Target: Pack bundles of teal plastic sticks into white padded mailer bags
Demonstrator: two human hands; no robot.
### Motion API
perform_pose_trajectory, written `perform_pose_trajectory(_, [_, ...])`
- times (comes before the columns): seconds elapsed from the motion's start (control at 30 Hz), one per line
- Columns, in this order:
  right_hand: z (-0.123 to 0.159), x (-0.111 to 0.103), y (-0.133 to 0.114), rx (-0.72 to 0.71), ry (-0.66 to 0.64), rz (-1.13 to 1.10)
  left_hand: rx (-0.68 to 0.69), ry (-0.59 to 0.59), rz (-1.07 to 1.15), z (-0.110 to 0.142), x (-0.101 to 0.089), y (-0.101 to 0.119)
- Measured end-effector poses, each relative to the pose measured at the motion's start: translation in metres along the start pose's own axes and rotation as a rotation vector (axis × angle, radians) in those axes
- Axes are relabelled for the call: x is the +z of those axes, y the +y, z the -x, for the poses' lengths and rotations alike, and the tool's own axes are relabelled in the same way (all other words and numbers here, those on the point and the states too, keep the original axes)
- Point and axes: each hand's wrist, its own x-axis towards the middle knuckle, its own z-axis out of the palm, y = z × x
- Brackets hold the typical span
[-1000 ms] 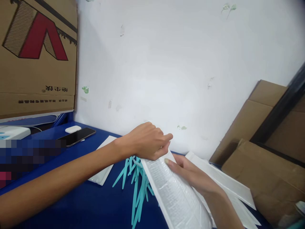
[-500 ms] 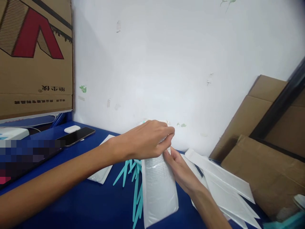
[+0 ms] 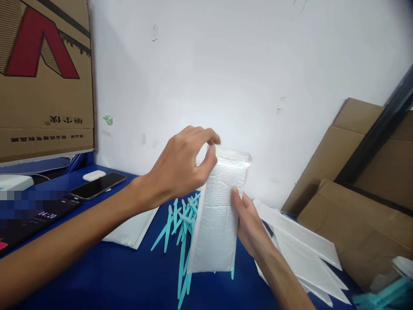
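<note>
Gripping 1 white padded envelope [image 3: 216, 228] is the right hand [image 3: 251, 221].

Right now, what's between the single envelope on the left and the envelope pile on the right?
The head view shows teal sticks, partly hidden by the white mailer the right hand holds.

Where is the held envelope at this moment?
In the head view, the envelope is just below and right of centre, in the right hand, partly in front of the teal sticks.
</note>
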Motion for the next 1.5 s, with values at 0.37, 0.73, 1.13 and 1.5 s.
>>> perform_pose_trajectory(0.37, [-0.002,0.0,0.001,-0.025,0.039,-0.033,-0.377,-0.301,0.593,-0.007,0.02,-0.023])
perform_pose_trajectory(0.73, [0.0,0.0,-0.001,-0.047,0.039,0.017,-0.49,-0.466,0.776,-0.01,0.01,-0.023])
perform_pose_trajectory(1.13, [0.003,0.004,-0.002,-0.064,0.04,0.072,-0.562,-0.461,0.687,-0.001,0.024,-0.026])
perform_pose_trajectory(1.5, [0.003,0.005,-0.005,-0.127,0.087,0.073,-0.368,-0.391,0.673,-0.002,0.021,-0.015])
